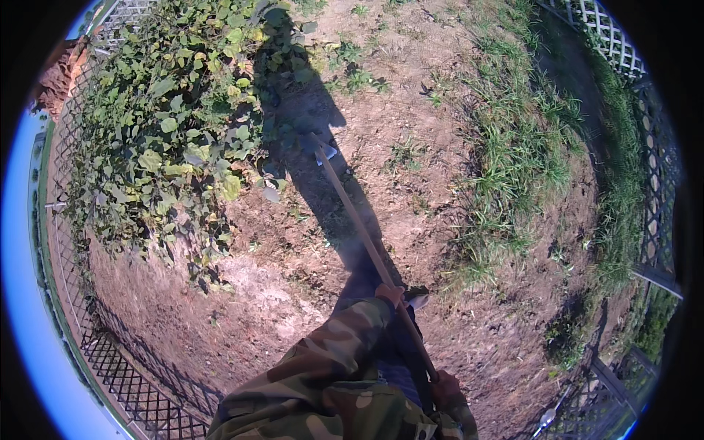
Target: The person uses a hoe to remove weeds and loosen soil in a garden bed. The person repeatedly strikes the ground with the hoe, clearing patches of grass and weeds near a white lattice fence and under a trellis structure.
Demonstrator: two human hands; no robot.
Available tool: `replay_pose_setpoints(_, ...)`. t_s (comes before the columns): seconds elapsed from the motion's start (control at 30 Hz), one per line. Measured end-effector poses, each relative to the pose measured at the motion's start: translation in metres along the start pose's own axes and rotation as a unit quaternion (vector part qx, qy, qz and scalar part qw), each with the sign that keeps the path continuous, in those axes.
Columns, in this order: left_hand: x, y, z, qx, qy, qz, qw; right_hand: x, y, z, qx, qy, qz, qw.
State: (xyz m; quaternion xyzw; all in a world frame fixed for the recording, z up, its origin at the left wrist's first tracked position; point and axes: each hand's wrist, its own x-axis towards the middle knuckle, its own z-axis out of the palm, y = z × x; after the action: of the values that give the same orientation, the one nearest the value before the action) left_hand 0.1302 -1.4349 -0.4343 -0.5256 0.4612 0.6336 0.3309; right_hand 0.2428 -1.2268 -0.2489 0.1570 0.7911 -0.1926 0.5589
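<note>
Both of my hands grip the long wooden handle [357, 217] of a garden hoe, which slants from lower right to upper left. My left hand [390, 295], at the end of a camouflage sleeve, closes around the shaft's middle part. Nearer my body, my right hand [445, 386] holds the lower end. The hoe's metal blade [325, 154] is at the soil in my shadow, just right of the leafy vines. Whether the blade touches the ground cannot be told.
Dense leafy vines [165, 126] cover the ground at upper left. A strip of tall grass [511, 148] runs along the right. Lattice fencing [126, 385] borders the plot at lower left, with more lattice [610, 38] at upper right. My shoe [419, 301] shows beside the handle.
</note>
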Motion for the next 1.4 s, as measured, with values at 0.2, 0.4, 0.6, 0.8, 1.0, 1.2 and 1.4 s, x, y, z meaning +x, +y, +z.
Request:
replay_pose_setpoints(0.2, 0.04, 0.055, -0.052, -0.079, 0.06, 0.038, 0.994, 0.074, -0.064, 0.002, -0.024, -0.002, -0.125, 0.992)
replay_pose_setpoints(0.4, 0.048, 0.081, -0.093, -0.064, 0.091, 0.051, 0.992, 0.122, -0.112, 0.019, -0.046, 0.006, -0.248, 0.968)
replay_pose_setpoints(0.6, 0.038, 0.061, -0.084, -0.006, 0.091, 0.009, 0.996, 0.102, -0.1, 0.019, -0.055, -0.02, -0.161, 0.985)
replay_pose_setpoints(0.8, 0.033, 0.036, -0.058, 0.052, 0.132, -0.007, 0.99, 0.045, -0.066, -0.009, -0.059, -0.004, -0.067, 0.996)
replay_pose_setpoints(1.0, 0.038, 0.014, -0.054, -0.043, 0.107, -0.041, 0.992, -0.014, -0.033, -0.022, -0.084, -0.018, -0.005, 0.996)
replay_pose_setpoints(1.2, 0.035, 0.013, -0.055, -0.086, 0.039, -0.033, 0.995, -0.003, -0.012, -0.002, -0.038, -0.004, -0.046, 0.998)
replay_pose_setpoints(1.4, 0.03, 0.037, -0.062, -0.137, 0.037, -0.023, 0.99, 0.037, -0.026, 0.016, 0.067, -0.005, -0.064, 0.996)
